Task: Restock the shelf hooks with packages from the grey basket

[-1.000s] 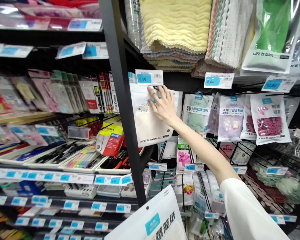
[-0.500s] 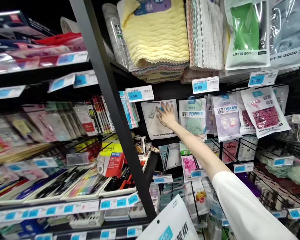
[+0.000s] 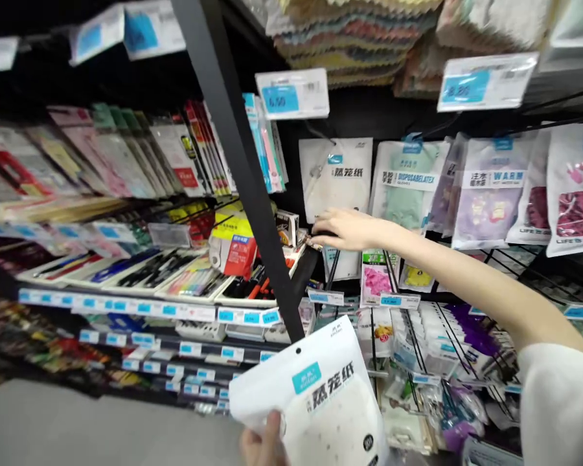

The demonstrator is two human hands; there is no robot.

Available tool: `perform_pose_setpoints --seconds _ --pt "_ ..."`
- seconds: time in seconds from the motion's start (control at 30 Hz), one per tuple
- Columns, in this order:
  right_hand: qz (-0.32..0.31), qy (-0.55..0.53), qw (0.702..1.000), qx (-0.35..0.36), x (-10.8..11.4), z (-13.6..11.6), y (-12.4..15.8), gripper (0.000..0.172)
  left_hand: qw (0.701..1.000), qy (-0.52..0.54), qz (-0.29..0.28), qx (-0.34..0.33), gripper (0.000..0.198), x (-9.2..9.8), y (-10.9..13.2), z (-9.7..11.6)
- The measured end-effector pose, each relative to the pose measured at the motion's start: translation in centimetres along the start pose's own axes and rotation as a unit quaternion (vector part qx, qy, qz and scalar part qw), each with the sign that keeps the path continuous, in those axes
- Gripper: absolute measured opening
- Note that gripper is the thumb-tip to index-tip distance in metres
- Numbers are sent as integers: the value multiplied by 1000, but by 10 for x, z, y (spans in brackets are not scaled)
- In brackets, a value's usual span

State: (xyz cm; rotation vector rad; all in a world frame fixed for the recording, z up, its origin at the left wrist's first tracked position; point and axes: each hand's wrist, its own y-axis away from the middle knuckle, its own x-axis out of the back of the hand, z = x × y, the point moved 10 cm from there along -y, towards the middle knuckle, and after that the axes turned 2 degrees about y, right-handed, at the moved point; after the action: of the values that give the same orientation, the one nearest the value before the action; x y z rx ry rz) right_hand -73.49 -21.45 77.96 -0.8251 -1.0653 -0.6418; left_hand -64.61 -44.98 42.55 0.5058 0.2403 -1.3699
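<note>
My left hand (image 3: 267, 441) comes in from the bottom edge with its thumb on the front of a white packet of steamer paper (image 3: 337, 404), which is tilted. The fingers behind the packet are hidden. Farther back, my right hand (image 3: 341, 228) reaches across from the right, in front of the lower edge of a matching steamer paper packet (image 3: 337, 178) hanging on a hook. Its fingers point left, and a dark gap shows between them and the thumb. I see nothing held in it. A packet of latex gloves (image 3: 408, 184) hangs just right of it.
A slanting black shelf post (image 3: 245, 149) stands left of my right hand. Beyond it are trays of pens (image 3: 150, 275). Price tags (image 3: 292, 94) stick out above the hanging packets. Hot water bag packets (image 3: 490, 194) hang at right, with wire hooks below.
My right hand has come down from the front of the hanging packet to its lower edge. The held packet has risen into view with my left hand. The view has shifted downward and closer.
</note>
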Motion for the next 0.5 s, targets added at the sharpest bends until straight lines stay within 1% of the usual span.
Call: perform_pose_setpoints --seconds 0.07,0.1,0.17,0.2,0.27,0.33,0.37,0.43,0.5 --pt "-33 -74 993 82 -2 -48 21 40 998 40 35 37 75 5 -7 -17" --pt "-49 -104 987 110 -5 -68 31 40 996 59 45 46 77 5 -9 -22" --pt "-85 -140 976 142 -17 -96 50 41 994 87 48 45 76 0 -12 -22" --pt "-105 -150 972 146 -26 -104 58 44 993 97 44 42 76 -5 -12 -20" --pt "-145 -172 964 139 -42 -112 68 55 993 107 25 40 78 -15 -10 -15" --pt "-188 -212 952 119 -55 -110 75 67 993 108 8 41 82 -24 -8 -10" --pt "-206 -243 941 111 -57 -108 78 69 993 110 2 44 82 -28 -7 -8" --pt "-225 -320 915 101 -54 -104 80 63 991 122 -8 55 78 -34 -7 -7" --pt "-226 -398 883 101 -43 -100 79 48 988 139 -23 69 70 -43 -7 -10"
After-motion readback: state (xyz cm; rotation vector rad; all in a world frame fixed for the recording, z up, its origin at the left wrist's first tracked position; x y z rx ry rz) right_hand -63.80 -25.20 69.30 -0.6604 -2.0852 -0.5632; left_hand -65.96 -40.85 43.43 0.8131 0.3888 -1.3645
